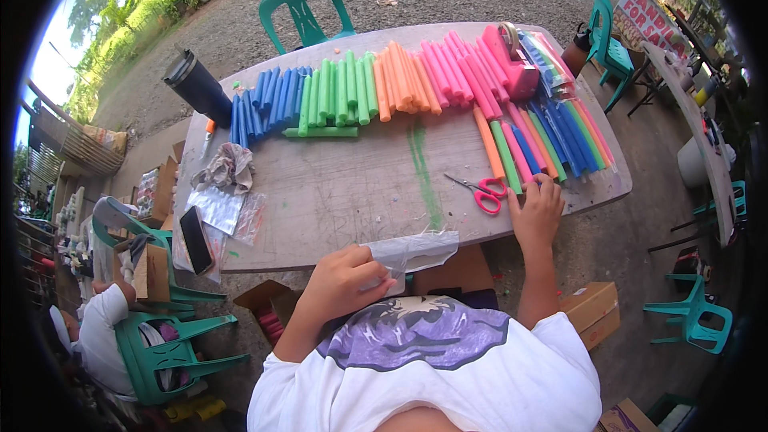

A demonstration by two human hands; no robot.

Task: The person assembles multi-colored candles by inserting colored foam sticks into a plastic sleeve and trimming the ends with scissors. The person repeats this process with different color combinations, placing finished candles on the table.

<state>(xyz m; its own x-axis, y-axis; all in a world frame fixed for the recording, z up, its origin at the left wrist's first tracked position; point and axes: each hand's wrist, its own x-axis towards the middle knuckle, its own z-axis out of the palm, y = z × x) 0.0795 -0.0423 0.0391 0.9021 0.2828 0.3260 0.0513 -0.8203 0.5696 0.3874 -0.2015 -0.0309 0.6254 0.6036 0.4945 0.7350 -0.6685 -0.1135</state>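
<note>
Left hand (342, 282), low centre of the head view, fingers curled and pinched on one end of a clear plastic bag (416, 250); the bag lies across the near edge of the wooden table (344, 192), its other end loose on the board. Whether anything is inside the bag is hard to make out.

Right hand (538, 212), centre right, fingers spread flat on the tabletop, tips touching the lower ends of a mixed bundle of coloured sticks (544, 140) — orange, green, pink, blue. Nothing is clamped in that hand. Pink-handled scissors (482, 190) lie just left of it, blades shut as far as can be seen.

Upper frame: rows of sticks sorted by colour, blue (268, 100), green (340, 88), orange (404, 76), pink (460, 68), run across the far side of the table. A pink tape dispenser (516, 64) sits on the pink row, partly hiding it. Dark tumbler (196, 84) at upper left corner of the table.

Left side: crumpled paper and plastic wrappers (228, 168), a black phone (196, 240) overhanging the edge. Lower left, another person's sleeve (100, 336) beside stacked green chairs (164, 344), mostly cut off by the rim. Wearer's white shirt (432, 376) blocks the bottom of the frame.
</note>
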